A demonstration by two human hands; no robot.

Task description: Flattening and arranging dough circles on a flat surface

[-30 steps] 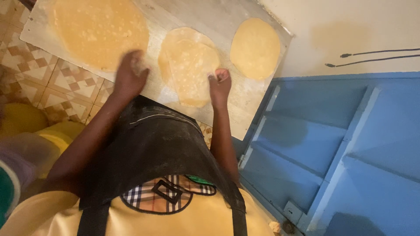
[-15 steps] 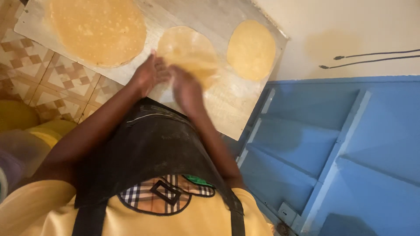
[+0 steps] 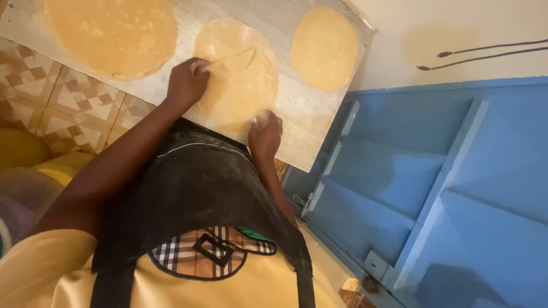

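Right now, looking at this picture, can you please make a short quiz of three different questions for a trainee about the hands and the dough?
1. True or false: three flat dough rounds lie on the floured board.
2. Which round does the left hand touch? A) the large left round B) the middle round C) the small right round
3. Fill in: the right hand rests at the middle round's ____ edge, the one closest to the person.

Key
1. True.
2. B; it lifts a folded edge of the dough.
3. Near.
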